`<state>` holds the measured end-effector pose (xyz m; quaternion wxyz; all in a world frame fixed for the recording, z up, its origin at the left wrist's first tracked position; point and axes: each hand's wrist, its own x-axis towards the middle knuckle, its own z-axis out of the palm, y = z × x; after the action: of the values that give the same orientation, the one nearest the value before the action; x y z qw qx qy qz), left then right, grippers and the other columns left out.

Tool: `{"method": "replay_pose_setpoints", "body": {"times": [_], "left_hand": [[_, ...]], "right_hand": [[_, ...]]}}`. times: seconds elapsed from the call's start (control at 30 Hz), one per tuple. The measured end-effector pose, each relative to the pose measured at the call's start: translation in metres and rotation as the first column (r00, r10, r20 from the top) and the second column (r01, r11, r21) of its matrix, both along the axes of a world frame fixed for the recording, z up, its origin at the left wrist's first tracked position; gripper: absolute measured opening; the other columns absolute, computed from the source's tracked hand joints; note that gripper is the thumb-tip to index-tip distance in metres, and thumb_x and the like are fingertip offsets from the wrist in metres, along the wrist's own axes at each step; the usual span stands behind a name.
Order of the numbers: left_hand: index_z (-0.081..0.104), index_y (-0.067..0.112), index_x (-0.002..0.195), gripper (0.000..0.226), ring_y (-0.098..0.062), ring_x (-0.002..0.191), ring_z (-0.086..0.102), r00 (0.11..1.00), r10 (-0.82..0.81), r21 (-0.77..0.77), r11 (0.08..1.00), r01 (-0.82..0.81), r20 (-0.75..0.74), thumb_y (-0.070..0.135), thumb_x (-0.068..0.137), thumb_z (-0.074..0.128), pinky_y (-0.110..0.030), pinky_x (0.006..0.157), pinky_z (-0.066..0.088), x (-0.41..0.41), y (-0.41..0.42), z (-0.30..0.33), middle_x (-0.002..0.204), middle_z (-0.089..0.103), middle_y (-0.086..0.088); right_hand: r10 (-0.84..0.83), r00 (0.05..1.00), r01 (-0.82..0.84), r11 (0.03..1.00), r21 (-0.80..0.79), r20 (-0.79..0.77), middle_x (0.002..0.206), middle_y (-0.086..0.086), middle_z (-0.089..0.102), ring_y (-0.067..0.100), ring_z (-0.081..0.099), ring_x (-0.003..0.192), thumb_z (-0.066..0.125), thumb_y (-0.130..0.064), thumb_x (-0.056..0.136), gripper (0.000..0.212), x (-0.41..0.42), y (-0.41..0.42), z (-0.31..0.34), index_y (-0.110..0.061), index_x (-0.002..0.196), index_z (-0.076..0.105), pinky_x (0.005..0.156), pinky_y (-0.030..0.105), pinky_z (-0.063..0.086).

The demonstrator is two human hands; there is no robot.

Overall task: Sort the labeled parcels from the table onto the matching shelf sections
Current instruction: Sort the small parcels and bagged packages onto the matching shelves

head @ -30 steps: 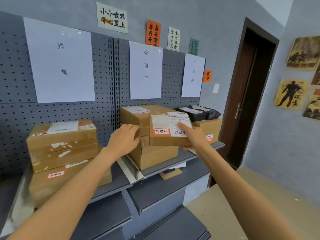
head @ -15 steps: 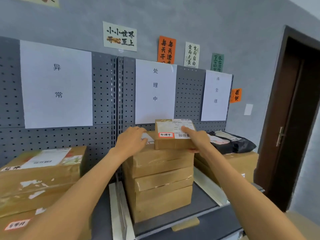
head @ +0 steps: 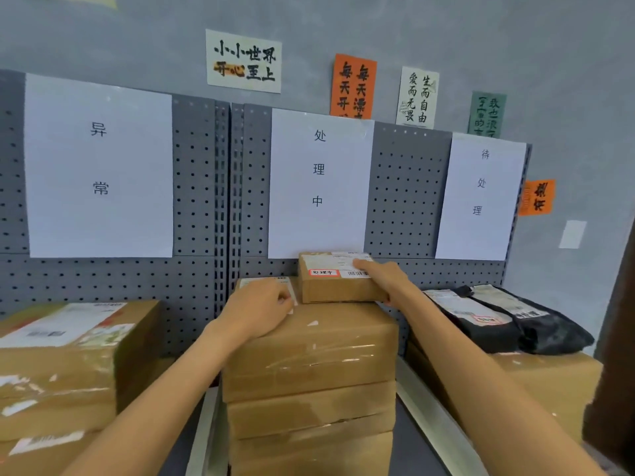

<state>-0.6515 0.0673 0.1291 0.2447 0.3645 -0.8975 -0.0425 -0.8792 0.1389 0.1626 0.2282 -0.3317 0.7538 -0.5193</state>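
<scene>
Three shelf sections [head: 220,207] fill the frame, each under a white sign on the pegboard, and each already carries parcels: brown boxes at lower left, a stack of boxes [head: 309,372] in the centre, black bags [head: 498,321] on a box at right. Your small parcel [head: 338,280], its red-bordered tag matching the middle sign [head: 319,183], sits on top of the centre stack, so this one looks as good as placed; whether parcels are left on the surface you cannot tell, since it is out of view. Your right hand [head: 381,280] grips the parcel's right end, fingers laid across its label. Your left hand [head: 257,309] rests loosely curled on the stack's top box, just beside the parcel, holding nothing.
</scene>
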Motion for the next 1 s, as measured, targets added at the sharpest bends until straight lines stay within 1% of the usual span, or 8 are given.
{"method": "replay_pose_setpoints", "body": {"times": [0.1, 0.27, 0.5, 0.6, 0.7, 0.87, 0.93, 1.0], "left_hand": [[0.072, 0.027, 0.101, 0.026, -0.011, 0.090, 0.061, 1.000, 0.008, -0.022, 1.000, -0.008, 0.024, 0.034, 0.095, 0.047, -0.032, 0.079, 0.052, -0.002, 0.002, 0.000, 0.102, 0.068, 0.008], [0.070, 0.026, 0.097, 0.025, -0.013, 0.090, 0.060, 0.998, 0.038, -0.027, 0.999, -0.037, 0.043, 0.040, 0.094, 0.049, -0.033, 0.080, 0.052, -0.002, 0.002, 0.000, 0.097, 0.067, 0.005], [0.067, 0.027, 0.091, 0.021, -0.011, 0.093, 0.055, 0.997, 0.077, -0.038, 0.996, -0.076, 0.009, 0.039, 0.094, 0.050, -0.030, 0.078, 0.045, -0.003, 0.003, -0.001, 0.099, 0.063, 0.010], [0.067, 0.026, 0.094, 0.022, -0.011, 0.093, 0.056, 0.997, 0.073, -0.047, 0.996, -0.072, 0.020, 0.039, 0.094, 0.049, -0.030, 0.079, 0.045, -0.003, 0.004, -0.001, 0.100, 0.064, 0.010], [0.068, 0.026, 0.094, 0.022, -0.011, 0.092, 0.056, 0.997, 0.067, -0.050, 0.997, -0.066, 0.024, 0.038, 0.094, 0.049, -0.028, 0.078, 0.043, -0.002, 0.005, 0.001, 0.100, 0.065, 0.010], [0.068, 0.024, 0.096, 0.022, -0.011, 0.093, 0.057, 0.998, 0.062, -0.043, 0.997, -0.061, 0.025, 0.035, 0.094, 0.049, -0.028, 0.078, 0.045, 0.000, 0.009, 0.003, 0.103, 0.065, 0.008], [0.068, 0.023, 0.097, 0.023, -0.011, 0.093, 0.058, 0.997, 0.058, -0.030, 0.998, -0.057, 0.041, 0.036, 0.095, 0.049, -0.029, 0.081, 0.047, -0.001, 0.010, 0.005, 0.104, 0.065, 0.007], [0.068, 0.022, 0.096, 0.023, -0.012, 0.094, 0.059, 0.996, 0.056, -0.002, 0.998, -0.056, 0.071, 0.037, 0.095, 0.049, -0.030, 0.082, 0.048, -0.001, 0.010, 0.008, 0.104, 0.066, 0.005]], "right_hand": [[0.042, 0.999, -0.042, 0.999, -0.014, 0.014, 0.117, 0.007, 0.061, 0.022, 0.058, 0.106, 0.068, -0.051, 0.079, 0.057, -0.002, -0.015, -0.008, -0.010, 0.118, 0.059, 0.091, 0.036, 0.051], [0.000, 0.994, -0.007, 0.998, -0.063, -0.110, 0.104, 0.004, 0.058, 0.022, 0.055, 0.100, 0.066, -0.042, 0.085, 0.034, -0.001, -0.029, -0.010, -0.013, 0.097, 0.056, 0.096, 0.039, 0.047], [-0.008, 0.963, -0.001, 0.999, -0.035, -0.270, 0.100, 0.004, 0.053, 0.020, 0.050, 0.090, 0.064, -0.041, 0.087, 0.035, 0.001, -0.040, -0.009, -0.010, 0.097, 0.050, 0.074, 0.031, 0.042], [-0.023, 0.955, 0.019, 1.000, -0.016, -0.297, 0.101, 0.005, 0.050, 0.021, 0.048, 0.089, 0.063, -0.043, 0.089, 0.037, 0.002, -0.040, -0.007, -0.010, 0.102, 0.051, 0.073, 0.032, 0.041], [-0.014, 0.959, 0.009, 1.000, -0.016, -0.285, 0.113, 0.009, 0.058, 0.023, 0.050, 0.091, 0.064, -0.047, 0.087, 0.049, 0.000, -0.042, -0.006, -0.005, 0.111, 0.056, 0.075, 0.033, 0.043], [0.017, 0.981, -0.026, 0.998, -0.048, -0.193, 0.137, 0.014, 0.049, 0.031, 0.048, 0.123, 0.054, -0.055, 0.092, 0.073, 0.000, -0.034, 0.003, 0.000, 0.137, 0.042, 0.094, 0.038, 0.042], [0.017, 0.977, -0.028, 0.998, -0.051, -0.213, 0.114, 0.012, 0.058, 0.027, 0.056, 0.105, 0.053, -0.054, 0.092, 0.055, 0.002, -0.030, 0.006, -0.005, 0.116, 0.055, 0.083, 0.035, 0.045], [-0.010, 0.960, -0.008, 0.998, -0.063, -0.278, 0.076, 0.003, 0.050, 0.018, 0.048, 0.067, 0.055, -0.048, 0.092, 0.041, 0.009, -0.024, 0.010, -0.012, 0.074, 0.047, 0.059, 0.028, 0.038]]}}
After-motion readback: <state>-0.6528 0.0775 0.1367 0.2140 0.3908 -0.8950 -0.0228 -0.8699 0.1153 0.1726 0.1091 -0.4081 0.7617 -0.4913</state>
